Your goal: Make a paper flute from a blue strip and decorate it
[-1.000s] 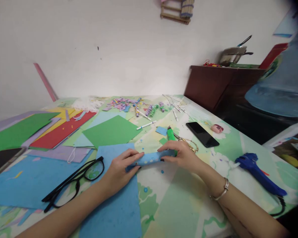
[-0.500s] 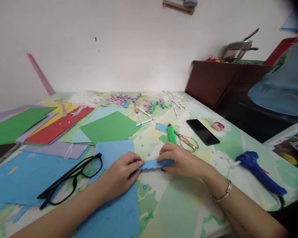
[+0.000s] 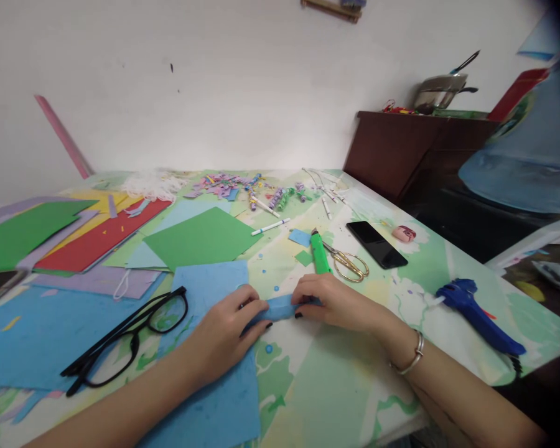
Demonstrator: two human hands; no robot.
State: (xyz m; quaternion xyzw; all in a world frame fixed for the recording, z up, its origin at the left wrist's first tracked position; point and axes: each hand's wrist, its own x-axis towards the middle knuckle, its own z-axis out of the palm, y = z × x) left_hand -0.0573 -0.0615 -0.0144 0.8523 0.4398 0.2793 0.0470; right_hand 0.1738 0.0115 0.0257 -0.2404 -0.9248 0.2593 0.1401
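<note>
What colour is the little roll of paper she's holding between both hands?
Light blue; the paper roll, pinched between the left hand and right hand, shows in the head view.

Matt blue paper strip point(image 3: 280, 307); glossy plastic glasses point(image 3: 126, 339); shiny metal scissors point(image 3: 348, 263).

Home craft corner, as I see it: bench point(image 3: 336, 398) under printed cloth, coloured paper sheets point(image 3: 200, 239), scissors point(image 3: 348, 264), glue gun point(image 3: 476, 311); cooking pot point(image 3: 438, 93) on wooden cabinet point(image 3: 401, 155).

Bare forearms, silver bangle point(image 3: 413, 359), dark nails
</note>
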